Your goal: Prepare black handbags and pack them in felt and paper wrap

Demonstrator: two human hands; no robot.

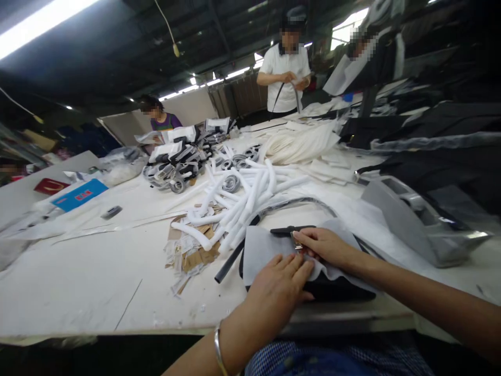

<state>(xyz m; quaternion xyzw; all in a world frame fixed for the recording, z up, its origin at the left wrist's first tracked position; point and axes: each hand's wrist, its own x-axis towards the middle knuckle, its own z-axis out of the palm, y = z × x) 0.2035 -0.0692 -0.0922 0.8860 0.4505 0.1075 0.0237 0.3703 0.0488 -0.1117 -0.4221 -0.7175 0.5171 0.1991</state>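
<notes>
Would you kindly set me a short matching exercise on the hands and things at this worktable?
Column one:
1. left hand
2. white tubes
3. right hand
4. black bag

Column two:
A. lying in a loose heap
B. partly covered by a white sheet
C. silver bangle at its wrist
D. thumb at the metal clasp

Pairs: 1-C, 2-A, 3-D, 4-B
</notes>
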